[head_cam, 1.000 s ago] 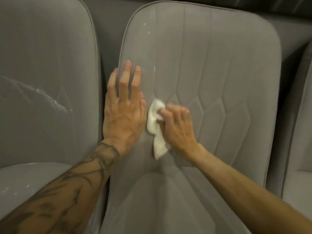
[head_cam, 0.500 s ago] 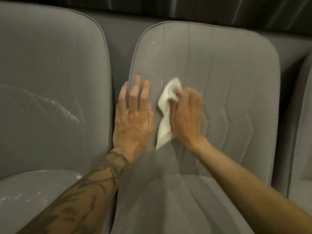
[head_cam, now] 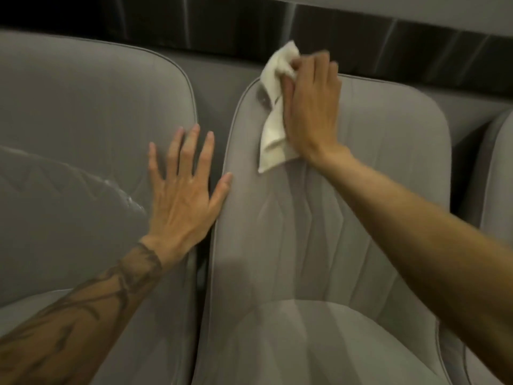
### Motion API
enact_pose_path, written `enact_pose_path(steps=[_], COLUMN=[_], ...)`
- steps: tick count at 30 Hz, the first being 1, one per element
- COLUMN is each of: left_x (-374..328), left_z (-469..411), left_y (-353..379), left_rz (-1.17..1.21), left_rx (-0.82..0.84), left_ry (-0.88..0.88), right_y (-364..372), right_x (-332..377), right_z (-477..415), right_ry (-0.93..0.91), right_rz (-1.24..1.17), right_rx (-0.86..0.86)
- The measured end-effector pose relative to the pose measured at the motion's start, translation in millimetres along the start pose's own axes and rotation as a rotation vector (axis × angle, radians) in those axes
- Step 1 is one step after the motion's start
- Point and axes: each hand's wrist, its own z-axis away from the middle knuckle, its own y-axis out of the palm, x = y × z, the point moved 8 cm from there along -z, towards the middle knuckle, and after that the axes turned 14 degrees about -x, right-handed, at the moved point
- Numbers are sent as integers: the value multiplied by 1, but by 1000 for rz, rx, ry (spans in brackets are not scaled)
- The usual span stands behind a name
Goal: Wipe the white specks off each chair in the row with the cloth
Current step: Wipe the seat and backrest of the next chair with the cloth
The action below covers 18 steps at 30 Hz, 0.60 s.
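Right hand (head_cam: pixel 312 107) grips white cloth (head_cam: pixel 273 112) against middle chair's (head_cam: pixel 347 218) far-left backrest corner; left hand (head_cam: pixel 183 190) splayed flat on left chair (head_cam: pixel 83 120).

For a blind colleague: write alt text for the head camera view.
A right hand holds a white cloth against the upper left corner of a grey chair back. The left hand, fingers spread, lies flat on the edge of the neighbouring grey chair, which carries white streaks.

A dark glossy band (head_cam: pixel 194 26) runs across the top of the view, streaked with pale upright reflections. Above it, at the top right, lies a plain light grey strip (head_cam: pixel 416 6). Below the band shows a flat grey panel (head_cam: pixel 218 79).
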Motion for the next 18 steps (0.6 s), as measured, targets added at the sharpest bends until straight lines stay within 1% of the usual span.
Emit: enact_pose_path(steps=[2, 4, 7, 9, 11, 14, 16, 18], left_x=[0, -2, -1, -2, -2, -2, -2, -1], left_z=[2, 4, 5, 6, 6, 7, 7, 8], left_y=[5, 7, 7, 7, 8, 7, 7, 7], left_rz=[10, 23, 17, 35, 42, 32, 33, 43], left_rx=[10, -2, -30, -37, -46, -61, -75, -92], left_ry=[14, 13, 1, 0, 0, -1, -1, -9], right_y=[9, 1, -16, -13, -1, 10, 4, -9], right_x=[2, 16, 36, 35, 32, 28, 31, 43], right_z=[-14, 16, 70, 58, 25, -2, 16, 56], right_ry=[46, 52, -84, -171, -187, -78, 9, -4], right_rz=[3, -59, -171, -166, -112, -60, -90, -162], right_rx=[-3, 2, 131, 168, 123, 49, 6, 67])
